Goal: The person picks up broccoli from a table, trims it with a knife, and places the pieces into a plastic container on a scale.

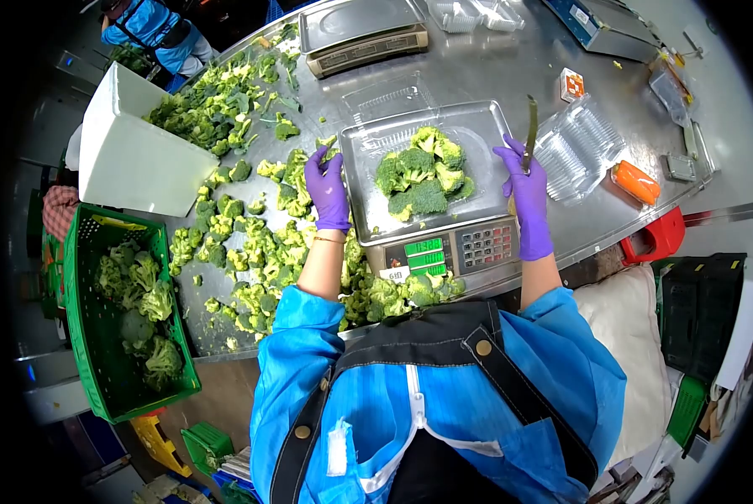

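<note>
Furthest out past the left hand (328, 191), a green crate (154, 401) is standing with broccoli inside, and loose florets (280, 244) are lying right up to that wrist. Its fingers are curling near a small piece (329, 143); whether they're pinching it, I can't tell. Between both hands, a broccoli heap (423, 176) is sitting on the scale (364, 172). The right hand (525, 189) is gripping a knife (532, 122) tightly, a clear box (574, 143) lying just beyond.
</note>
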`<state>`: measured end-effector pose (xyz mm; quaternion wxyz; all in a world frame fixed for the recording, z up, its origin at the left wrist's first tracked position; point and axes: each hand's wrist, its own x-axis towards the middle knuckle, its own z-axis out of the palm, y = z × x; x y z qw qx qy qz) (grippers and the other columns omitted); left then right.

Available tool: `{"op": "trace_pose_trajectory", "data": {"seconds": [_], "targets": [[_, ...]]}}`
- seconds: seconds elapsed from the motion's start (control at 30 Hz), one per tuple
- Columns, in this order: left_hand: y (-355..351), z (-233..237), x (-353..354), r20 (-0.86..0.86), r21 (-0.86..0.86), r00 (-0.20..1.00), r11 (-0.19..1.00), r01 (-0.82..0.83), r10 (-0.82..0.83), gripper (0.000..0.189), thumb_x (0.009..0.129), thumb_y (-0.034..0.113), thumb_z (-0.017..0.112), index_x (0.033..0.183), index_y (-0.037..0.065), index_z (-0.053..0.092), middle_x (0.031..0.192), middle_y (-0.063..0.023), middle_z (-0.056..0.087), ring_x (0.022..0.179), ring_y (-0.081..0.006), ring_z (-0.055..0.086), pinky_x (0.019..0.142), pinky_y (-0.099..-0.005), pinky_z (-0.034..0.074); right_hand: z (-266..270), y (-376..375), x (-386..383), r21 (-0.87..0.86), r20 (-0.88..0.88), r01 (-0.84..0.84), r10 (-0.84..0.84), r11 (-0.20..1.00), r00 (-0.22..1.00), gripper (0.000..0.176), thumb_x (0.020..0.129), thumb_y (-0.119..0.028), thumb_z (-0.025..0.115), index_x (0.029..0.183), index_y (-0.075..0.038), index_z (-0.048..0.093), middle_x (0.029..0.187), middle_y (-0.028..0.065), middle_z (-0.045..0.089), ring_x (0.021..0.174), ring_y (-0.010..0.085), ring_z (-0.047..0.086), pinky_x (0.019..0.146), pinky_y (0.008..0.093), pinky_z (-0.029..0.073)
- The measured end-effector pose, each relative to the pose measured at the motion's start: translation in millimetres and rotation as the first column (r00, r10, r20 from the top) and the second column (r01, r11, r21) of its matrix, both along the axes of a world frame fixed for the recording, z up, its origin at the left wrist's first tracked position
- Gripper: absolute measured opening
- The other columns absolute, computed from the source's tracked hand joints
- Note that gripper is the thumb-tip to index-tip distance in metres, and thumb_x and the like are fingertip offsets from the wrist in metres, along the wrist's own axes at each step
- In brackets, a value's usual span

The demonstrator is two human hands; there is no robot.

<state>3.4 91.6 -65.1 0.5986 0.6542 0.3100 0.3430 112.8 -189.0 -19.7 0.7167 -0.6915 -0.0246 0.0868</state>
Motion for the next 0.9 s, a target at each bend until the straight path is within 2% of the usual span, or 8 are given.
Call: {"op": "trace_pose_trajectory", "data": {"seconds": [0.17, 0.27, 0.37, 0.43, 0.5, 0.7, 0.77, 0.9], "targets": [[12, -2, 20, 0.115, -0.344, 0.987, 0.928, 0.141, -0.108, 0.039, 0.087, 0.017, 0.052, 0.12, -0.002, 0.047, 0.118, -0.0137, 0.051, 0.104, -0.0208, 0.052, 0.091, -0.0306, 0.042, -3, -7, 2, 0.061, -0.023, -0.024, 0.025, 0.998, 0.999, 0.025, 0.081, -0.019, 0.062, 0.098, 0.0, 0.065, 0.103, 0.0051, 0.062, 0.042, 0.0032, 0.039, 0.038, 0.0172, 0.031], [28, -17, 41, 0.187, -0.514, 0.982, 0.852, 0.1, -0.003, 0.037, 0.084, 0.017, 0.056, 0.115, -0.002, 0.048, 0.102, -0.0084, 0.053, 0.091, -0.0158, 0.053, 0.081, -0.0262, 0.044, -7, -3, 3, 0.043, -0.071, 0.007, -0.004, 0.999, 0.997, 0.028, 0.081, -0.019, 0.062, 0.1, 0.002, 0.063, 0.104, 0.0063, 0.062, 0.041, 0.0034, 0.04, 0.038, 0.0175, 0.03], [42, -23, 56, 0.142, -0.663, 0.982, 0.725, 0.187, -0.123, 0.041, 0.086, 0.025, 0.057, 0.115, -0.001, 0.047, 0.098, -0.0089, 0.052, 0.084, -0.0185, 0.055, 0.074, -0.0266, 0.046, -12, -2, 4, 0.046, -0.026, -0.024, 0.025, 0.999, 0.999, 0.03, 0.082, -0.018, 0.061, 0.103, 0.003, 0.061, 0.105, 0.0075, 0.062, 0.039, 0.0038, 0.04, 0.037, 0.0178, 0.03], [35, -10, 59, 0.114, -0.673, 0.983, 0.716, 0.183, -0.144, 0.046, 0.086, 0.033, 0.055, 0.116, -0.001, 0.049, 0.097, -0.0095, 0.054, 0.08, -0.0187, 0.056, 0.069, -0.0255, 0.047, -14, -2, 6, 0.105, -0.023, -0.043, 0.045, 0.994, 0.999, 0.042, 0.079, -0.015, 0.064, 0.115, 0.003, 0.053, 0.085, 0.0069, 0.062, 0.038, 0.0031, 0.039, 0.034, 0.0165, 0.029], [30, 6, 61, 0.095, -0.741, 0.977, 0.642, 0.198, -0.192, 0.061, 0.086, 0.039, 0.054, 0.128, 0.0, 0.035, 0.11, -0.0155, 0.051, 0.094, -0.0263, 0.055, 0.08, -0.0361, 0.046, -13, -1, 5, 0.047, -0.044, -0.043, 0.045, 0.998, 0.998, 0.031, 0.082, -0.02, 0.06, 0.103, 0.003, 0.06, 0.107, 0.0086, 0.062, 0.037, 0.0043, 0.038, 0.036, 0.0178, 0.031], [11, 27, 29, 0.286, -0.337, 0.89, 0.832, 0.441, -0.356, 0.045, 0.091, 0.044, 0.041, 0.1, 0.003, 0.058, 0.109, -0.0078, 0.057, 0.095, -0.0167, 0.054, 0.09, -0.0333, 0.039, -9, -4, 4, 0.079, -0.119, -0.136, 0.145, 0.988, 0.982, 0.042, 0.084, -0.028, 0.056, 0.115, 0.001, 0.054, 0.107, 0.012, 0.061, 0.039, 0.0051, 0.039, 0.04, 0.019, 0.035], [-3, 39, 3, 0.073, 0.129, 0.725, 0.728, 0.674, -0.685, 0.029, 0.087, 0.033, 0.052, 0.09, 0.006, 0.062, 0.11, -0.0076, 0.057, 0.103, -0.0187, 0.052, 0.095, -0.0347, 0.035, -9, -6, 3, 0.152, -0.136, -0.166, 0.187, 0.974, 0.973, 0.044, 0.085, -0.031, 0.054, 0.117, -0.001, 0.052, 0.108, 0.0125, 0.061, 0.039, 0.0052, 0.04, 0.042, 0.0195, 0.037], [-32, 43, -23, -0.068, 0.36, 0.762, 0.697, 0.621, -0.644, 0.019, 0.074, 0.014, 0.066, 0.092, 0.007, 0.062, 0.123, -0.01, 0.05, 0.121, -0.0243, 0.039, 0.103, -0.0356, 0.027, -11, -6, 0, 0.01, -0.105, -0.27, 0.269, 0.963, 0.957, 0.045, 0.087, -0.036, 0.048, 0.119, -0.005, 0.053, 0.108, 0.012, 0.06, 0.04, 0.0051, 0.041, 0.044, 0.0198, 0.039]]}}
